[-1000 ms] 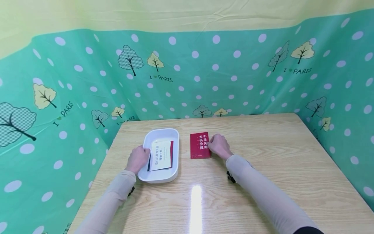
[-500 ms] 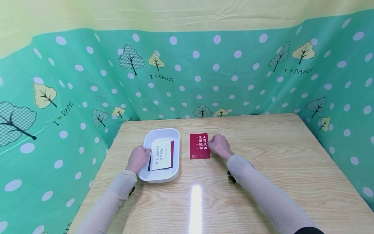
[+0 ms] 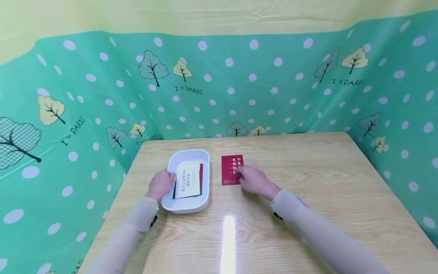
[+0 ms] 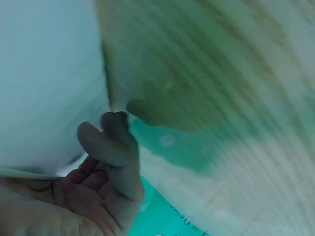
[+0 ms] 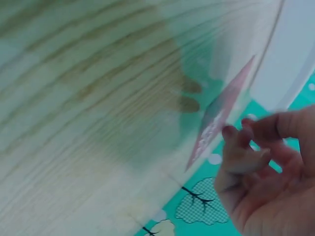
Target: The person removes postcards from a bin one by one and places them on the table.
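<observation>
The left hand (image 3: 161,185) holds the left side of a white tub (image 3: 186,209) that sits on a wooden table (image 3: 315,171). Its fingers (image 4: 110,150) are bent in at the tub's edge, near the middle of that long side. Inside the tub is a pile of cards (image 3: 201,173). A white card (image 3: 188,180) with dark writing lies on top, and bits of red and dark peek out from under it. To the right of the tub, near it but not touching, a red card (image 3: 227,171) lies on the table, with big white writing and some tiny words at the bottom. The right hand (image 3: 257,180) is at the right part of the red card and hides some of the big writing. The right fingers (image 5: 241,160) are loosely bent, with the tips close together, and they have hold of nothing that I can see. I cannot tell if the tips touch the red card or are just above it. Both arms wear pale long sleeves (image 3: 133,224). A long white shine (image 3: 228,243) is on the table, nearer the person than the red card. Behind the table and at both sides hangs a green cloth (image 3: 212,95) with pale dots, trees and the word "PARIS". Its top is pale yellow.
</observation>
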`<control>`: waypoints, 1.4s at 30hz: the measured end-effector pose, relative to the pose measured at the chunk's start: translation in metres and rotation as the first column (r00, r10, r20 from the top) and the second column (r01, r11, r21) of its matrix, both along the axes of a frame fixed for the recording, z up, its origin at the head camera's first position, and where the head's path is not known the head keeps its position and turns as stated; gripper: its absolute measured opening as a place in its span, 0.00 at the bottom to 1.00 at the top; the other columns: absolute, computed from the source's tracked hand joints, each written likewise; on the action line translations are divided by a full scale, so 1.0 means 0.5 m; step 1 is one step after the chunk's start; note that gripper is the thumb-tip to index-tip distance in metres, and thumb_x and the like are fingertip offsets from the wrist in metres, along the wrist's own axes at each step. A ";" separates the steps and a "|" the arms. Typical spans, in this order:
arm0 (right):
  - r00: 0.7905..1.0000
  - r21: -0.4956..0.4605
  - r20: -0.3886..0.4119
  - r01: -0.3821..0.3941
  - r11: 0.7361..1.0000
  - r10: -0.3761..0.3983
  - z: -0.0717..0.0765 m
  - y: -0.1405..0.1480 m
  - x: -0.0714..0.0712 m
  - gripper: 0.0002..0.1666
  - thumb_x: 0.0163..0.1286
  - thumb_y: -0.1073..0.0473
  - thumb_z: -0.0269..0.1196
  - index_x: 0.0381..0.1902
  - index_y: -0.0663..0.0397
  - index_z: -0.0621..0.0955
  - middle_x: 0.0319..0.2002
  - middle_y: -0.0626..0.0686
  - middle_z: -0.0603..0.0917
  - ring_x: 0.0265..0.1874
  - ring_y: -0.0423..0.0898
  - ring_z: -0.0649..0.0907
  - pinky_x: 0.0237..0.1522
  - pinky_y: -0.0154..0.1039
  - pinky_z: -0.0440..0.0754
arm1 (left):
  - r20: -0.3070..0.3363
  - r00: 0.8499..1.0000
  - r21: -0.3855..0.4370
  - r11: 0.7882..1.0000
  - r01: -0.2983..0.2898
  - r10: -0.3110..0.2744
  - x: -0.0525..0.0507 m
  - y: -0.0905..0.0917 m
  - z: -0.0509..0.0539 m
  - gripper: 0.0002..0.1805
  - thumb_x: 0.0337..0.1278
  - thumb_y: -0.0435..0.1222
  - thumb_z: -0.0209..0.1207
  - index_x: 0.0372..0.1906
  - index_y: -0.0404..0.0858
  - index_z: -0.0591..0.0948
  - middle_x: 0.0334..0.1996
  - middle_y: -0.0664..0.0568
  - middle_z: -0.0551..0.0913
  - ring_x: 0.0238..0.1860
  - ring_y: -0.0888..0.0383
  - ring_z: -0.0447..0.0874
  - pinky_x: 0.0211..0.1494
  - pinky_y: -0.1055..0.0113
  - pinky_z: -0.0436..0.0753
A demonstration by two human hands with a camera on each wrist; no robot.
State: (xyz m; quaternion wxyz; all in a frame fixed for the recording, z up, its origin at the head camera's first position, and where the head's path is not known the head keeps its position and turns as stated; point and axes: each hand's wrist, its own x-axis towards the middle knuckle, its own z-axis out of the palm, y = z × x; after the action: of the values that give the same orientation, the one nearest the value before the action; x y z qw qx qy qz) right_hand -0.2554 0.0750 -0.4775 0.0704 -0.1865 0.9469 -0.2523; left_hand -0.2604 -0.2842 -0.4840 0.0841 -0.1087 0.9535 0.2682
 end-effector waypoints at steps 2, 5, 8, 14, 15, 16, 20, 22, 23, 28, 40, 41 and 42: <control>0.999 0.027 0.010 -0.039 0.999 0.039 0.004 0.004 0.012 0.23 0.69 0.70 0.64 0.61 0.57 0.85 0.52 0.54 0.86 0.47 0.49 0.84 0.52 0.49 0.86 | 0.012 1.000 0.009 1.000 0.014 -0.014 -0.002 -0.002 0.003 0.23 0.81 0.41 0.44 0.55 0.23 0.77 0.30 0.41 0.79 0.29 0.51 0.83 0.28 0.63 0.86; 0.997 0.061 0.002 -0.080 0.995 0.080 0.008 0.010 0.026 0.23 0.70 0.69 0.64 0.62 0.57 0.85 0.56 0.56 0.85 0.53 0.54 0.85 0.54 0.54 0.86 | 0.036 0.999 0.035 0.999 0.023 -0.025 -0.005 -0.006 0.010 0.25 0.82 0.42 0.43 0.57 0.23 0.77 0.30 0.40 0.80 0.29 0.50 0.84 0.28 0.62 0.87; 0.995 0.088 -0.008 -0.098 0.991 0.099 0.009 0.014 0.036 0.23 0.73 0.67 0.64 0.64 0.56 0.84 0.63 0.60 0.81 0.61 0.59 0.82 0.58 0.59 0.84 | 0.056 0.998 0.087 0.996 0.021 -0.026 -0.007 -0.011 0.012 0.28 0.82 0.43 0.41 0.63 0.22 0.74 0.36 0.37 0.82 0.33 0.49 0.86 0.30 0.62 0.89; 0.995 0.115 -0.009 -0.100 0.988 0.102 0.007 0.012 0.048 0.24 0.77 0.65 0.62 0.68 0.55 0.81 0.70 0.63 0.75 0.66 0.62 0.78 0.61 0.62 0.82 | 0.060 0.998 0.163 0.987 0.000 -0.010 0.002 -0.017 0.018 0.34 0.80 0.47 0.41 0.71 0.21 0.68 0.55 0.29 0.80 0.48 0.42 0.86 0.41 0.59 0.90; 0.995 0.116 -0.005 -0.099 0.988 0.100 0.006 0.011 0.048 0.24 0.77 0.65 0.61 0.68 0.55 0.81 0.70 0.63 0.75 0.66 0.62 0.79 0.60 0.61 0.82 | 0.059 0.998 0.159 0.987 0.000 -0.009 0.005 -0.019 0.019 0.34 0.80 0.47 0.41 0.70 0.20 0.68 0.55 0.28 0.80 0.49 0.42 0.85 0.42 0.58 0.90; 0.995 0.114 -0.003 -0.097 0.989 0.098 0.005 0.010 0.049 0.23 0.76 0.65 0.61 0.68 0.56 0.82 0.70 0.62 0.75 0.66 0.62 0.79 0.60 0.60 0.83 | 0.057 0.998 0.155 0.988 0.000 -0.009 0.009 -0.020 0.020 0.34 0.79 0.47 0.41 0.70 0.20 0.69 0.54 0.29 0.80 0.49 0.42 0.85 0.43 0.58 0.89; 0.995 0.122 0.009 -0.104 0.987 0.103 -0.003 0.008 0.050 0.22 0.77 0.64 0.60 0.67 0.56 0.82 0.70 0.61 0.75 0.63 0.60 0.81 0.59 0.58 0.83 | 0.041 0.999 0.145 0.989 0.005 -0.011 0.024 -0.022 0.012 0.31 0.78 0.45 0.43 0.66 0.21 0.72 0.50 0.31 0.83 0.45 0.44 0.86 0.40 0.58 0.89; 0.994 0.125 0.018 -0.107 0.986 0.106 -0.007 0.008 0.050 0.22 0.78 0.64 0.59 0.67 0.57 0.82 0.70 0.61 0.75 0.63 0.60 0.81 0.60 0.58 0.83 | 0.029 1.000 0.154 0.988 0.005 -0.010 0.032 -0.020 0.005 0.31 0.79 0.44 0.44 0.67 0.21 0.71 0.51 0.30 0.83 0.44 0.44 0.87 0.38 0.58 0.90; 0.994 0.125 0.021 -0.107 0.986 0.105 -0.009 0.007 0.051 0.22 0.79 0.63 0.59 0.67 0.56 0.82 0.70 0.61 0.75 0.62 0.59 0.81 0.60 0.58 0.83 | 0.023 1.000 0.155 0.988 0.003 -0.007 0.034 -0.018 0.001 0.31 0.79 0.44 0.44 0.68 0.20 0.71 0.51 0.29 0.83 0.44 0.43 0.87 0.38 0.58 0.90; 0.995 0.114 0.030 -0.100 0.989 0.097 -0.012 0.004 0.047 0.23 0.79 0.63 0.59 0.69 0.57 0.80 0.72 0.62 0.73 0.64 0.61 0.80 0.62 0.59 0.81 | 0.013 1.000 0.132 0.991 -0.027 0.025 0.041 -0.009 -0.003 0.31 0.79 0.43 0.43 0.68 0.19 0.69 0.52 0.27 0.81 0.46 0.41 0.87 0.39 0.57 0.90; 0.995 0.102 0.040 -0.090 0.991 0.086 -0.018 0.000 0.052 0.28 0.78 0.64 0.59 0.73 0.59 0.75 0.74 0.63 0.70 0.68 0.63 0.76 0.66 0.60 0.77 | -0.004 1.000 0.097 0.995 -0.022 0.023 0.043 0.003 -0.003 0.32 0.80 0.41 0.40 0.74 0.19 0.61 0.61 0.22 0.75 0.54 0.35 0.85 0.48 0.52 0.90; 0.995 0.106 0.039 -0.091 0.990 0.087 -0.018 0.000 0.053 0.28 0.78 0.64 0.58 0.73 0.60 0.75 0.74 0.63 0.69 0.68 0.63 0.76 0.66 0.60 0.77 | -0.006 1.000 0.095 0.995 -0.017 0.017 0.043 0.004 -0.003 0.32 0.81 0.40 0.40 0.74 0.18 0.61 0.60 0.22 0.76 0.53 0.36 0.85 0.46 0.53 0.90; 0.995 0.107 0.040 -0.090 0.990 0.087 -0.018 0.000 0.054 0.28 0.78 0.64 0.58 0.73 0.60 0.75 0.75 0.63 0.69 0.69 0.63 0.76 0.66 0.60 0.77 | -0.008 1.000 0.089 0.996 -0.007 0.008 0.043 0.005 -0.003 0.31 0.81 0.40 0.40 0.74 0.18 0.61 0.59 0.22 0.76 0.51 0.36 0.86 0.44 0.53 0.91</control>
State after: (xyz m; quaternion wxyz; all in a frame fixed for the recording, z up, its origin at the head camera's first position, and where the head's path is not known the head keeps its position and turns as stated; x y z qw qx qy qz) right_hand -0.2284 0.0753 -0.4866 0.1083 -0.2197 0.9486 -0.2005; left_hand -0.2388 -0.2818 -0.4853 0.0840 -0.1075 0.9405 0.3111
